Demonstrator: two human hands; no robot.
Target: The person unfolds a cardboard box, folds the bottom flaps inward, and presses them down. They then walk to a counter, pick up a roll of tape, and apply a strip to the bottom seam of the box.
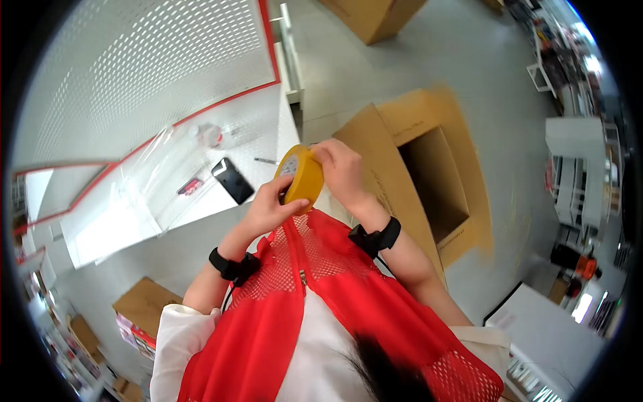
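Observation:
A roll of yellow tape (310, 181) is held in front of my chest, its white printed core facing left. My left hand (268, 206) grips it from below, with the thumb across the tape's lower edge and fingers at the core. At the roll's upper right edge, my right hand (340, 170) has thumb and fingers pinched against the tape. An upright cardboard box (375, 151) with its flaps spread open stands just right of my right hand.
To the left is a white table (201, 201) with a perforated backboard (181, 53). On it lie a black phone (232, 181), a pen (266, 161), a small pink item (190, 187) and clear plastic. Another carton (375, 17) stands on the floor ahead; a brown box (147, 305) sits lower left.

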